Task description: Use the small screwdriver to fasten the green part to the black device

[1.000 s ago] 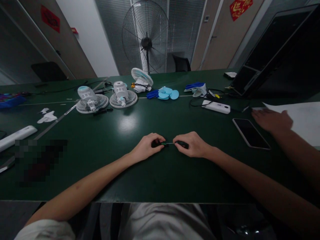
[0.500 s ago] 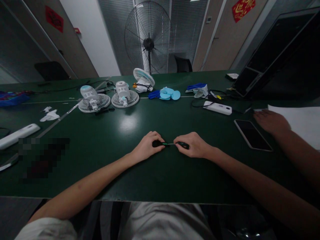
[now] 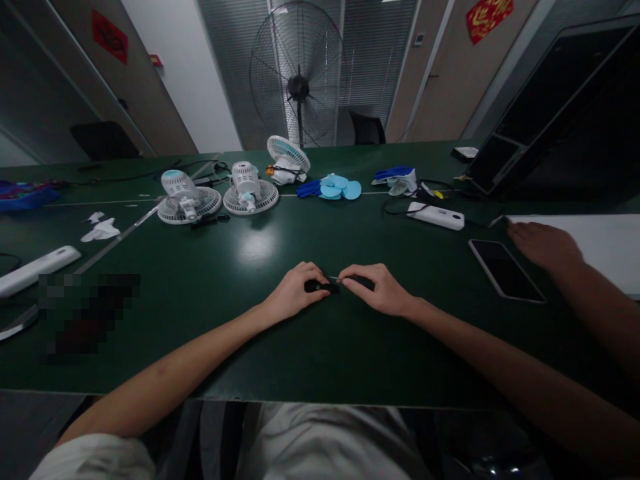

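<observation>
Tool (image 3: 365, 282) in right hand (image 3: 384, 291), grip narrow; left hand (image 3: 294, 292), grip narrow, pinching black piece (image 3: 331, 289).

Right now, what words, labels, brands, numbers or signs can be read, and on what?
None can be read.
Red paper sign with gold characters: cropped at the top, too blurred.
Red paper sign with dark markings: too dim and blurred.
White oblong plastic device at right: any print too small.

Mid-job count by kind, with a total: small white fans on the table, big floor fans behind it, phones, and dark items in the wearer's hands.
Small white fans: 3
Floor fan: 1
Phone: 1
Dark items held: 2
Total: 7
</observation>
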{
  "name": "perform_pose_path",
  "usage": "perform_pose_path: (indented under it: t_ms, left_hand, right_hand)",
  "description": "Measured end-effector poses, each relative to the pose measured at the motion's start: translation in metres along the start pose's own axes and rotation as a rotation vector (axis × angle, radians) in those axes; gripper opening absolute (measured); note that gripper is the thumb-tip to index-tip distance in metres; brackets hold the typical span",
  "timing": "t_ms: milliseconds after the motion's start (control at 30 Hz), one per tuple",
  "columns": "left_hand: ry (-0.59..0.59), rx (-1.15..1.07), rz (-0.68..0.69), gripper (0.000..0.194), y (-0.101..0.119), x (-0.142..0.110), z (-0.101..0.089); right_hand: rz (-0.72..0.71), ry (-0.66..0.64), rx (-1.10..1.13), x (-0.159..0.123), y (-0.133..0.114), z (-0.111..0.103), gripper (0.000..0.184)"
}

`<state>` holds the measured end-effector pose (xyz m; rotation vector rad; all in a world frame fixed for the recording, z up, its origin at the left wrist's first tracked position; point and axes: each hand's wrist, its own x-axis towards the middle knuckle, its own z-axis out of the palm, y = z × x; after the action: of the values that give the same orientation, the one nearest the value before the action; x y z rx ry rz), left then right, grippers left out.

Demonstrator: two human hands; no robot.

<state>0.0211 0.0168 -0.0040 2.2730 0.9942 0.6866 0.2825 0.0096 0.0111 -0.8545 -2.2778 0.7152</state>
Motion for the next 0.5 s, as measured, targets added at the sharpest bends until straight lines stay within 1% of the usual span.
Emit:
perform_pose_path:
  t_ms: [100, 200, 300, 367, 433, 500]
  left_hand:
    - [-0.003, 0.011, 0.004, 0.015, 0.001, 0.000, 0.000]
    - [-0.006, 0.025, 0.010, 0.017, 0.002, -0.001, -0.001]
    - [-0.009, 0.030, 0.011, 0.018, 0.004, -0.002, -0.001]
    - [-0.014, 0.028, 0.016, 0.019, 0.005, -0.002, -0.002]
    - [-0.018, 0.027, 0.020, 0.019, 0.006, -0.003, -0.002]
    - [-0.018, 0.030, 0.023, 0.019, 0.007, -0.003, -0.003]
  right_hand:
    - [0.020, 0.057, -0.063, -0.001, 0.010, -0.003, 0.025]
    - [0.104, 0.144, -0.223, -0.004, 0.032, -0.014, 0.027]
    - [0.216, 0.122, -0.413, -0.008, 0.058, -0.030, 0.030]
    - [0.280, 0.136, -0.475, -0.009, 0.070, -0.038, 0.031]
    - [0.304, 0.133, -0.492, -0.009, 0.074, -0.042, 0.033]
    - [0.302, 0.100, -0.489, -0.009, 0.073, -0.042, 0.034]
